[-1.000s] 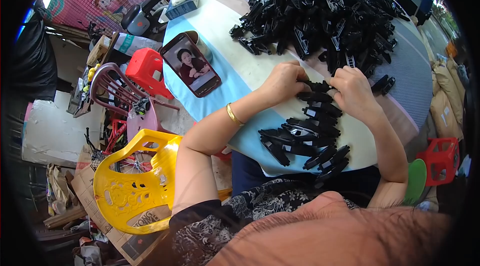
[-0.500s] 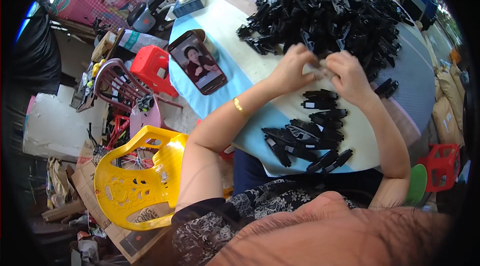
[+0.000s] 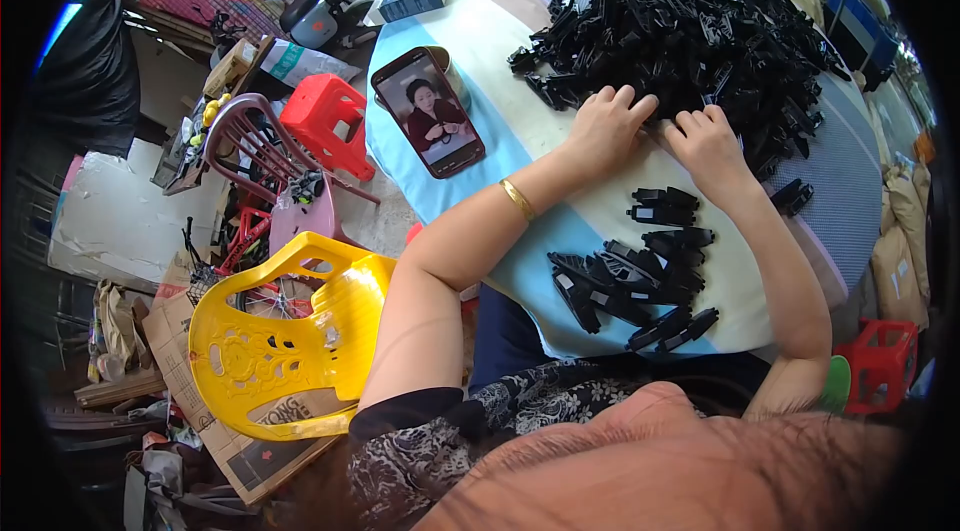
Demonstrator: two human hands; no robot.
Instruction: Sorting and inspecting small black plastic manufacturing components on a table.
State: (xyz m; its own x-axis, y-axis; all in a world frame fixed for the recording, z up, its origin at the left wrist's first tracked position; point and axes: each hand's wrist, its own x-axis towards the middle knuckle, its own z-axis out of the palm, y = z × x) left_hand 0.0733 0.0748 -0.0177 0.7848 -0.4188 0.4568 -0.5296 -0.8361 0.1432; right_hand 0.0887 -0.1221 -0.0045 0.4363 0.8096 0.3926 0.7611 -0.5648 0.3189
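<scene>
A big heap of black plastic clips (image 3: 680, 26) covers the far part of a table with a pale blue and cream cloth (image 3: 520, 121). My left hand (image 3: 603, 123) lies flat at the heap's near edge, fingers spread on the parts. My right hand (image 3: 708, 143) sits beside it, fingers curled into the heap; whether it grips a piece is hidden. A smaller group of black clips (image 3: 640, 276) lies near the table's front edge, below both hands. A gold bangle (image 3: 517, 199) is on my left wrist.
A smartphone (image 3: 428, 111) showing a video leans on a tin at the table's left. A yellow plastic chair (image 3: 290, 336), a red stool (image 3: 325, 121), a maroon chair (image 3: 255, 146) and cardboard stand on the floor to the left. A small red stool (image 3: 885, 361) is at right.
Both hands moved away from the small near group of clips and up the table to the edge of the big heap. The view shifted slightly.
</scene>
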